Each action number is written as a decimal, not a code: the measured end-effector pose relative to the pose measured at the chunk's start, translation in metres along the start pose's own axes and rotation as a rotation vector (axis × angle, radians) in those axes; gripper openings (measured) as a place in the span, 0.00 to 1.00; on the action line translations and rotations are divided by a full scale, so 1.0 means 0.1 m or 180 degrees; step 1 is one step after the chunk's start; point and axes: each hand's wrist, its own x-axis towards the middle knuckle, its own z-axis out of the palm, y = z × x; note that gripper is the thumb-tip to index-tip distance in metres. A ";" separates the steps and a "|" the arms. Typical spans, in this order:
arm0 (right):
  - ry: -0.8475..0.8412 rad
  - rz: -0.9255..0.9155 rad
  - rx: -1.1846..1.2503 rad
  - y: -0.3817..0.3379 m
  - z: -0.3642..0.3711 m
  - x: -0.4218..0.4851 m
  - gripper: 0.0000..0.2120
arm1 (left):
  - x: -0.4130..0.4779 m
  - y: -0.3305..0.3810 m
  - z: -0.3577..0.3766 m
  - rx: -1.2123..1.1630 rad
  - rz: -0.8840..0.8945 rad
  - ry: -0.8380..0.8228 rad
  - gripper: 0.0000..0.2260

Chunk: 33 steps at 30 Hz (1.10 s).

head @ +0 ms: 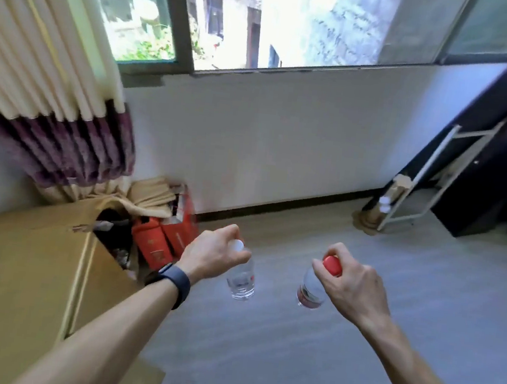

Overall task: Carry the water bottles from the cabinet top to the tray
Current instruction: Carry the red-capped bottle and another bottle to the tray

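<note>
Curtain (38, 81) in cream and purple pleats hangs up and to the left of both grips, its lower edge bunched above a large cardboard box (18, 276) that stands just left of the left forearm, with its flaps open. Red cartons (163, 238) lean between that box and the wall, close behind the left wrist. The left hand (214, 253), with a dark wristband (172, 280) on the wrist behind it, is clenched from above around the neck of a clear bottle with a white cap (241, 279); the bottle hangs straight down beneath the fingers over the grey floor (291, 352), touching nothing else. Just to its right, apart from it, a second bottle with a red cap (312, 287) and a red label band hangs below the right hand (352, 283), whose fingers are closed over the cap and neck from above. Both bottles are in the air at about the same height, in front of the body. Beyond the two grips runs a white wall (282, 148) under a window (264, 21). Far to the right of the right hand, a dark cabinet (492, 173) with a pale metal frame against it stands on the floor. No tray shows in this view.
</note>
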 end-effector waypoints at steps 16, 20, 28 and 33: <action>0.2224 0.2467 -0.0293 1.33 -1.86 -0.18 0.15 | 1.59 3.10 0.66 -0.0065 0.2223 -0.0894 0.13; 0.2612 0.2826 -0.0223 1.44 -2.14 -0.37 0.14 | 1.67 3.64 0.80 -0.0332 0.2400 -0.1233 0.11; 0.2732 0.3155 0.0088 1.93 -2.68 -0.34 0.15 | 1.67 4.80 1.26 -0.0249 0.2832 -0.1640 0.11; 0.2938 0.3053 0.0329 2.54 -3.07 -0.16 0.15 | 1.62 5.67 1.65 -0.0356 0.3001 -0.1684 0.08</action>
